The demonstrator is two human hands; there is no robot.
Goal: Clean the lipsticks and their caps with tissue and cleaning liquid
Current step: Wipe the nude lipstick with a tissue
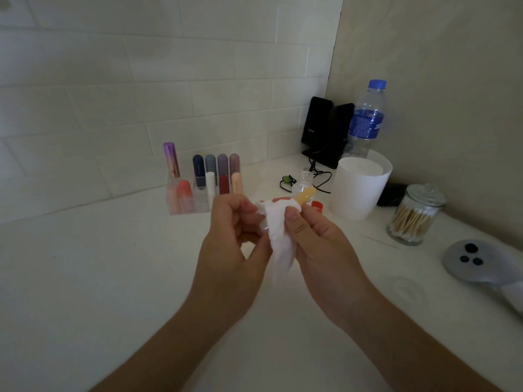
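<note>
Place: a home vanity or bathroom counter, by the look of it.
Walls: white brick-pattern tile (169, 94) beyond the hands, plain beige wall (438, 66) to their right.
Surface: white countertop (85, 264) beneath the left hand (229, 250) and right hand (319, 250).
Makeup: clear organiser (198, 206) of lipsticks (223, 183) just beyond the left hand.
Toiletries: glass jar of cotton swabs (413, 219) right of the right hand.
Corner: water bottle (366, 120) and black speakers (325, 128), well beyond the right hand.

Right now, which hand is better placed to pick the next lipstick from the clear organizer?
Left, probably. The left hand is just in front of the organizer, while the right hand sits farther right and grips the peach lipstick, whose end is wrapped in the tissue.
</note>
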